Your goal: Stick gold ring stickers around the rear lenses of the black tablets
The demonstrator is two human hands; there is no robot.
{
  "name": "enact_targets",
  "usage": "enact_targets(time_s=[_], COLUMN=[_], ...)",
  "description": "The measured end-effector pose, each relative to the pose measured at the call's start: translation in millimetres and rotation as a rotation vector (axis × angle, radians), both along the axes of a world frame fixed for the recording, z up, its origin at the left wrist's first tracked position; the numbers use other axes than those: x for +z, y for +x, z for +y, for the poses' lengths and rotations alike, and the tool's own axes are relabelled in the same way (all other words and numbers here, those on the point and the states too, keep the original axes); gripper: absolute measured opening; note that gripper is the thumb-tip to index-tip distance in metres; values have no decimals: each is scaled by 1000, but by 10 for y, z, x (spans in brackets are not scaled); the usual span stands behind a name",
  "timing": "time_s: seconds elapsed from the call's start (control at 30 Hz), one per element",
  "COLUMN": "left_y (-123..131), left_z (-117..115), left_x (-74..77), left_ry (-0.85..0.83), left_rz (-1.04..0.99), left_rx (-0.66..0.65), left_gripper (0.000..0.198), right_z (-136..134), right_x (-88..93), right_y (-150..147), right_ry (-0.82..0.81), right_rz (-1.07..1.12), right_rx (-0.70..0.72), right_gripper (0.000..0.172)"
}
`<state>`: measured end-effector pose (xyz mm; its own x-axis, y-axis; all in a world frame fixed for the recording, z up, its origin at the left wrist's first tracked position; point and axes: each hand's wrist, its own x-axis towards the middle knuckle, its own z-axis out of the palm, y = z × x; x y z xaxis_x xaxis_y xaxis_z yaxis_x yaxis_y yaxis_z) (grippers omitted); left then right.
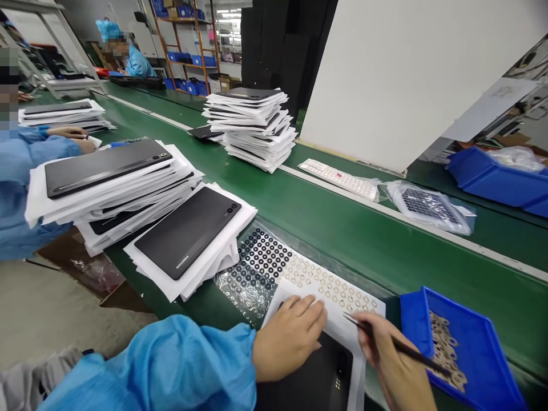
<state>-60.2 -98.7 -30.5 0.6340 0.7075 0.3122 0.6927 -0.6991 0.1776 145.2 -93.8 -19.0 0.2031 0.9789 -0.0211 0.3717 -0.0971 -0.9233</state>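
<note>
A black tablet back [308,382] lies on white paper [357,394] right in front of me, its camera area toward the right. My left hand [291,339] rests over its upper part and the paper, palm down with the fingers stretched out. The fingers of my right hand [391,357] close around dark tweezers [402,349], whose tips point left above the paper. Just beyond both hands is a sheet of pale ring stickers [338,285]. A clear sheet with black ring stickers [261,257] adjoins it on the left.
To the right stands a blue bin [475,342] holding small tan rings [447,348]. Stacks of tablets with paper [188,234] [103,171] [252,128] stand left and behind. A co-worker's sleeve [29,171] is at far left. Bagged sheets [428,205] lie across the green bench [317,200].
</note>
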Motion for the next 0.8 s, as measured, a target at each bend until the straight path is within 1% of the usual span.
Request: enact_targets(time_s=[0.03,0.1,0.2,0.33,0.47,0.53,0.67,0.8], left_y=[48,86,60,42,62,64,55,49], left_z=[77,166,187,182,205,213,220,221], left_x=[-60,-155,-185,-138,-147,-160,-167,-159], left_ry=[9,13,8,-4,-52,-61,-59,-63], left_rz=[20,65,117,139,111,101,96,94], left_rx=[-28,-60,-78,-72,-63,-63,-64,-70], left_gripper=[42,45,44,43,43,43,43,44], right_z=[159,405,570,581,573,566,542,540], right_x=[-4,-55,-175,-255,-252,-256,-290,-347], right_y=[-85,-211,-270,-242,-209,-180,-116,-87], right_ry=[-14,-21,-11,-11,-8,-9,-8,-17], right_rz=[52,91,53,3,-85,-133,-230,-250], right_rx=[58,89,56,5,61,73,43,76], right_gripper=[43,44,44,36,30,32,37,38])
